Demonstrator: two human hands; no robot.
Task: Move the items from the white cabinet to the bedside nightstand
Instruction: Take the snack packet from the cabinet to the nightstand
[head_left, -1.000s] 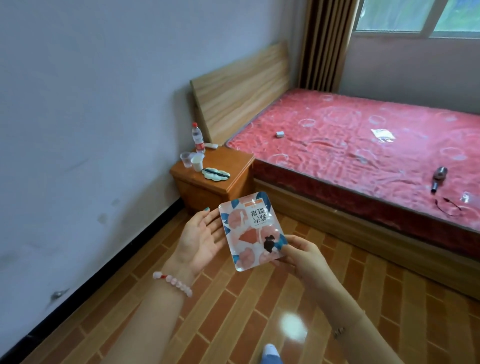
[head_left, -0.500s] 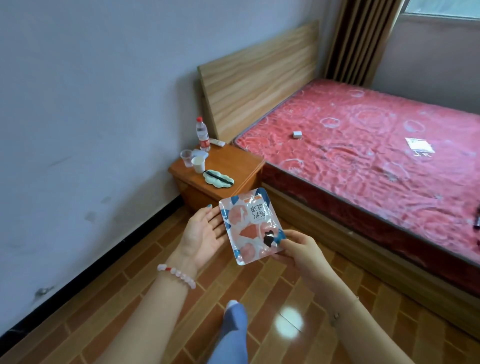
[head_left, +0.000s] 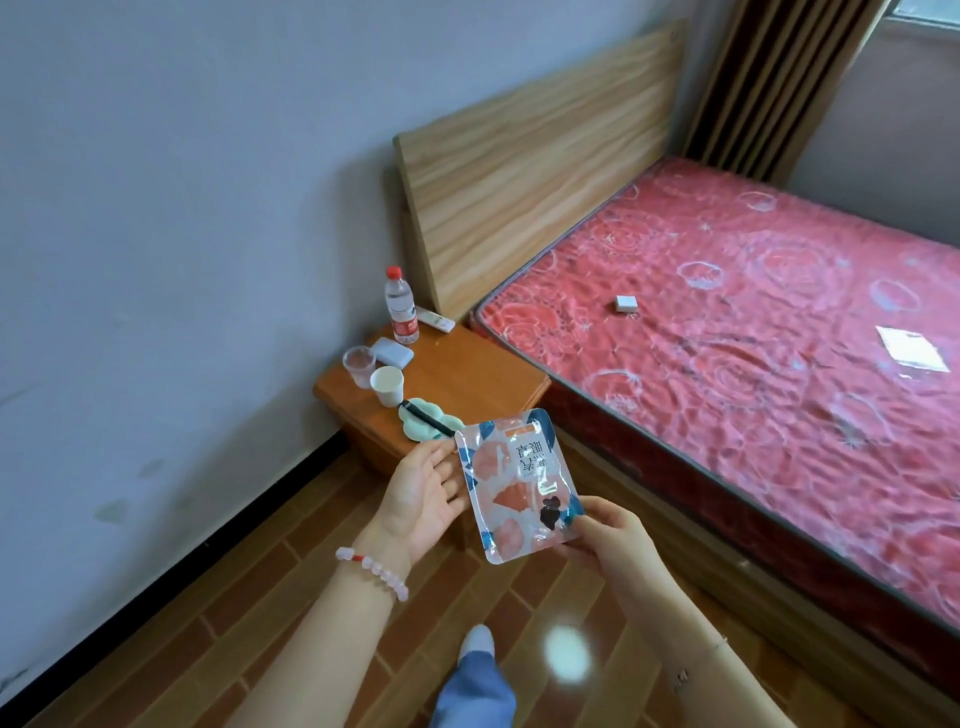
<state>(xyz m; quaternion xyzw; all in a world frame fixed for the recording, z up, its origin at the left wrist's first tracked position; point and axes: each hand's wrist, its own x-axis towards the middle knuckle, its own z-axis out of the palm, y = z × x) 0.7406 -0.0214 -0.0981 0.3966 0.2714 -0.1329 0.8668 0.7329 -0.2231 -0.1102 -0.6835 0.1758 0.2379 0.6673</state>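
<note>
Packet (head_left: 519, 483), flat, white with pink and blue shapes, is in the air low centre, above the floor (head_left: 260, 623) and not yet on the bedside table (head_left: 467, 374). Chinese print on it is upside down to camera, too small to read surely. Right hand (head_left: 613, 540) at 5 o'clock of the packet pinches its lower right corner, thumb on the front. Left hand (head_left: 421, 499) at 9 o'clock, palm up, fingers straight and apart, at the packet's left edge; contact unclear. Bead bracelet (head_left: 374, 569) on the left wrist. The table sits at 11 o'clock of the packet. On its near edge is a mint dish (head_left: 423, 423) with a black pen (head_left: 426, 418) across it, part hidden by the packet's top corner. Behind are a white paper cup (head_left: 388, 385), clear cup (head_left: 359, 365), pale case (head_left: 393, 351), water bottle (head_left: 401, 306) with red cap and red label (unreadable) and white remote (head_left: 435, 319). Bed (head_left: 779, 338) at 2 o'clock, red mattress, with a small white box (head_left: 626, 303) on it.
</note>
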